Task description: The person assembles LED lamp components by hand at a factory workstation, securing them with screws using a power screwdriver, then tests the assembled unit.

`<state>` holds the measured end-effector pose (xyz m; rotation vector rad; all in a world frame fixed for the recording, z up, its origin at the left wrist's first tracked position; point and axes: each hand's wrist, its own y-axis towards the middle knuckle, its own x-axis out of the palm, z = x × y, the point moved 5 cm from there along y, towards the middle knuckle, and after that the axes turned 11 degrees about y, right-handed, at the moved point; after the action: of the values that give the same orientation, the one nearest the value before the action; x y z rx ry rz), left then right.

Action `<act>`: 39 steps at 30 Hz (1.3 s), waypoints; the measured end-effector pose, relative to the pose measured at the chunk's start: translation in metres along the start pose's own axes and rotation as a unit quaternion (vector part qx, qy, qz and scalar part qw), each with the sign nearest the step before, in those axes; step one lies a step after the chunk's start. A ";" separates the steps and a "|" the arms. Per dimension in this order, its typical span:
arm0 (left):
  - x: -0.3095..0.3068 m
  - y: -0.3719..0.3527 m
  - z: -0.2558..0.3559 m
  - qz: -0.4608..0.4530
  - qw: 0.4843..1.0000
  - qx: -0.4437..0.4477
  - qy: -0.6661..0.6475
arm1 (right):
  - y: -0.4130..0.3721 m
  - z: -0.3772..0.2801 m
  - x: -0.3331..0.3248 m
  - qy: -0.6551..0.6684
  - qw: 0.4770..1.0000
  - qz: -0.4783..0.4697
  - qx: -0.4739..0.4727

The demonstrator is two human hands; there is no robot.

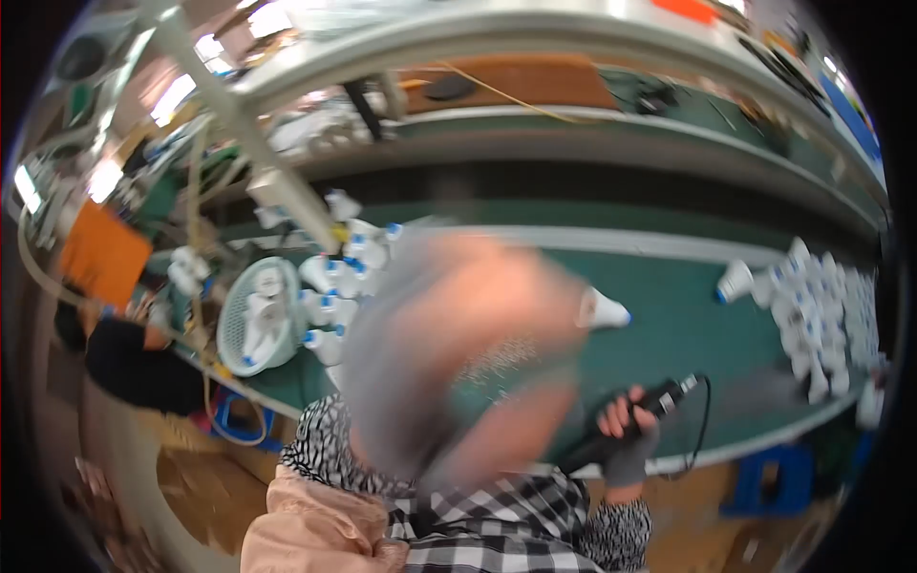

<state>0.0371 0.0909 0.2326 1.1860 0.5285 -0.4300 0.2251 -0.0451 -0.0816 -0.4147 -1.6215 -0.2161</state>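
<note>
My left hand [506,286], in a grey fingerless glove, is raised close to the camera and smeared by motion. Its thumb and fingers stand apart, and the green mat shows through the gap. A white plastic part with a blue tip [606,310] lies just past the fingertips, partly hidden by them. My right hand [627,420], also gloved in grey, is closed around a black corded electric screwdriver [594,449] near the table's front edge. The tool's lower end points down to the left, and its cord loops off the upper right end.
More white parts with blue tips cluster left of my hand [358,253] and in a big pile [812,306] at right. A pale green basket [229,329] holds some. A shelf [535,115] spans the back. Blue stools [774,477] stand below; another person [134,363] sits left.
</note>
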 end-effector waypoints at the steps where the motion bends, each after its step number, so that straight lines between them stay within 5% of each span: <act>1: 0.042 0.002 -0.010 -0.059 0.998 -0.025 0.023 | 0.000 0.000 0.005 -0.007 1.000 0.000 -0.002; 5: 0.197 -0.032 -0.050 -0.235 0.952 -0.013 0.196 | 0.000 -0.002 0.010 -0.016 1.000 0.012 0.001; 8: 0.274 -0.060 -0.071 -0.459 0.833 -0.012 0.308 | 0.001 -0.003 0.004 -0.015 1.000 0.009 0.004; 11: 0.296 -0.073 -0.110 -0.416 0.866 -0.116 0.252 | -0.003 -0.002 0.006 -0.015 1.000 0.012 0.003; 13: 0.265 -0.068 -0.107 -0.330 0.905 -0.267 0.019 | -0.002 -0.003 0.005 -0.014 1.000 0.002 -0.001; 17: 0.228 -0.071 -0.092 -0.204 0.821 -0.397 -0.356 | 0.001 -0.002 0.006 -0.010 1.000 0.013 -0.008; 32: 0.253 -0.074 -0.089 -0.123 0.784 -0.414 -0.446 | -0.002 -0.003 0.008 -0.014 0.999 0.022 -0.021; 35: 0.307 -0.047 -0.085 -0.132 0.857 -0.428 -0.254 | -0.003 -0.002 0.007 -0.027 0.999 0.023 -0.028; 37: 0.397 -0.053 -0.102 -0.099 0.857 -0.403 -0.304 | -0.002 -0.002 0.001 -0.022 0.999 0.015 -0.025; 39: 0.414 -0.038 -0.096 -0.173 0.908 -0.366 -0.110 | -0.001 -0.002 -0.001 -0.028 0.999 0.006 -0.022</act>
<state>0.3314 0.1530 -0.0696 0.3092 0.6299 -0.5915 0.2270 -0.0472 -0.0819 -0.4677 -1.6714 -0.2344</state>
